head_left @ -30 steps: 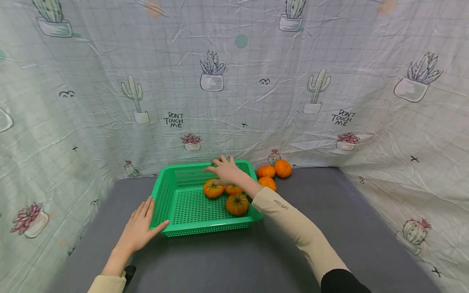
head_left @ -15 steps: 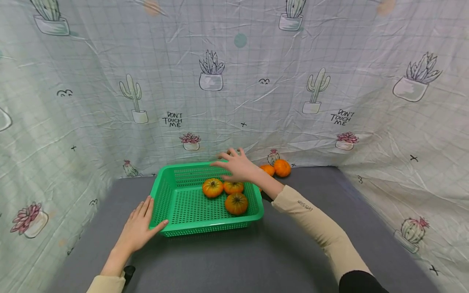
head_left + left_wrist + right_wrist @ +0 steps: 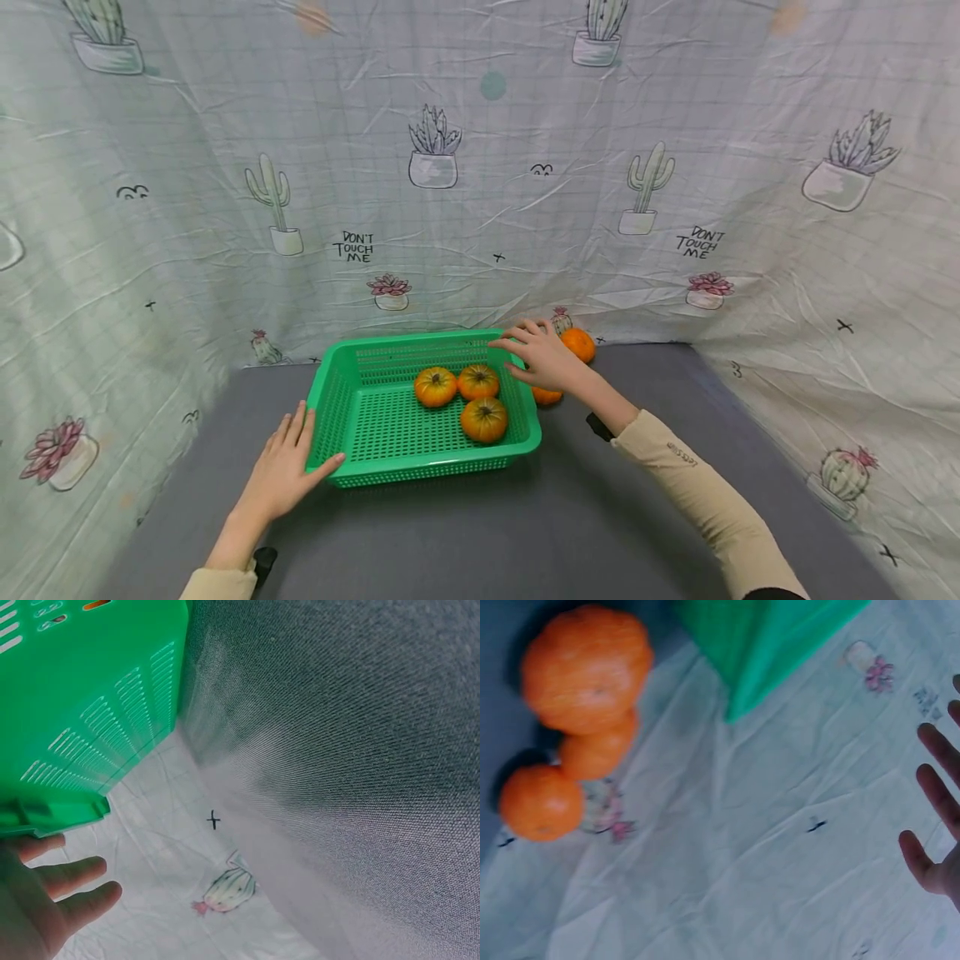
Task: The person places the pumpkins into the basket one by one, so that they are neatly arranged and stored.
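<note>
A green plastic basket (image 3: 420, 461) holds three ribbed, orange-yellow fruits like small pumpkins, one at the left (image 3: 435, 388), one at the back (image 3: 478, 381) and one in front (image 3: 483, 420). Against its left rim rests my left hand (image 3: 279, 473), fingers spread and straight. In the left wrist view those fingers (image 3: 73, 876) lie beneath the rim. My right hand (image 3: 553, 364) hovers over the basket's right edge with loosely bent fingers and nothing in them. Beyond that edge are three mandarins, a back one (image 3: 578, 343), a near one (image 3: 547, 397) and a middle one (image 3: 598, 756), hidden by the hand in the head view.
The basket stands on a dark grey tabletop (image 3: 450, 542). A pale cactus-print cloth (image 3: 495, 217) hangs behind the table and along both sides, close to the basket's back wall and the mandarins.
My right hand has moved right, from above the fruits inside the basket to its right edge, now covering a mandarin. The left hand and the basket have stayed in place.
</note>
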`<state>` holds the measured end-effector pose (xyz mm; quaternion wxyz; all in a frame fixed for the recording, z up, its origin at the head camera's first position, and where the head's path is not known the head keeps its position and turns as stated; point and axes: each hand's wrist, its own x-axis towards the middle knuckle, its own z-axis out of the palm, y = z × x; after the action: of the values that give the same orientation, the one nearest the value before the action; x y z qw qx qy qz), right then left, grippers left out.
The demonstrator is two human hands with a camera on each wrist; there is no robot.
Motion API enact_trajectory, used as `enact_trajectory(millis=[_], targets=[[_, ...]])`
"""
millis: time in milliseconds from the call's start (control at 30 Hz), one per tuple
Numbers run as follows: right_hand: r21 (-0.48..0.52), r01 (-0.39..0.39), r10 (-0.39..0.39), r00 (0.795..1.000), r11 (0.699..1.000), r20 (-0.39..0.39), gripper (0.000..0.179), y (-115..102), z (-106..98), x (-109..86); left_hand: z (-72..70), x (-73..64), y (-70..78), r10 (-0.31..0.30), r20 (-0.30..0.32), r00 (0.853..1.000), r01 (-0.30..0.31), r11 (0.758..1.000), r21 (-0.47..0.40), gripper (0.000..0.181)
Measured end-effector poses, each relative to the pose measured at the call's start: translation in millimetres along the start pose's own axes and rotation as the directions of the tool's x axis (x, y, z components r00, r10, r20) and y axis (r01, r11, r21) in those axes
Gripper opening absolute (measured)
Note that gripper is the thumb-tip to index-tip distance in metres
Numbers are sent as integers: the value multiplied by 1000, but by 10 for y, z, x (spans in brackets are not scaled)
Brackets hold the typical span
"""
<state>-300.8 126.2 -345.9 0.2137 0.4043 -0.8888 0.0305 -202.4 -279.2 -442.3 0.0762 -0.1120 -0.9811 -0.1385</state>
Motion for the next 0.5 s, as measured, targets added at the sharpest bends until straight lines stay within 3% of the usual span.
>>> enact_trajectory(millis=[267,500], targets=[[14,-68,69,990,998,-123,37,257,199,-333,10,3,4,-4,2,1000,4,1000,-10,92],[-29,-181,177,979,983,-102,42,400,415,-549,8,3,6,-5,6,1000,6,1000,-21,93]])
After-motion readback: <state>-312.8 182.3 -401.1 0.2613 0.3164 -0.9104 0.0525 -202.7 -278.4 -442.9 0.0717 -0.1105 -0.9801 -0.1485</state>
